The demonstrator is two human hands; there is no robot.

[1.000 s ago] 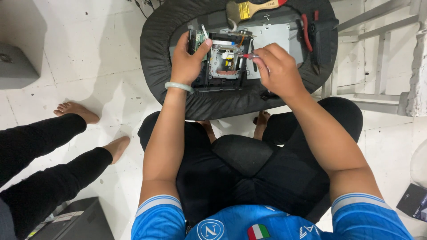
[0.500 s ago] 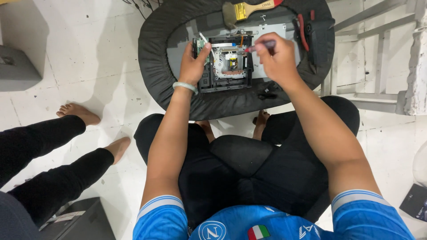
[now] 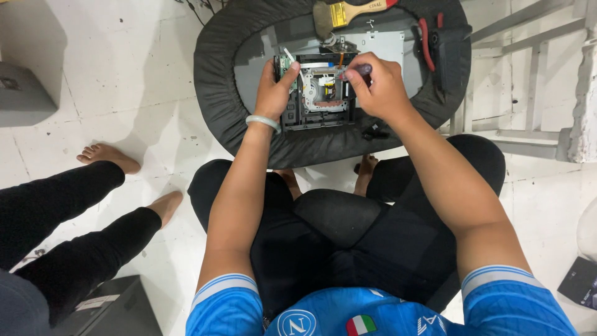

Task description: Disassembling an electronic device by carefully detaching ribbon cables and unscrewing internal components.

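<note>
Both hands sit slightly lower than before: left hand (image 3: pixel 273 93) steadies the drive mechanism (image 3: pixel 320 93); right hand (image 3: pixel 379 87) grips, apparently, a screwdriver (image 3: pixel 356 70), needing precise seating.

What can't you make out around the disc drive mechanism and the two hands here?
Head view:
- Tool tip in the right hand: hidden by its fingers.
- Drive mechanism left edge: covered by the left hand.
- Small parts inside: too small to identify.
- Paintbrush handle: cut off by the top edge.

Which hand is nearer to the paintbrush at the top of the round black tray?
Right. The right hand works just below the paintbrush; the left hand grips the disc drive mechanism's far-left edge.
</note>
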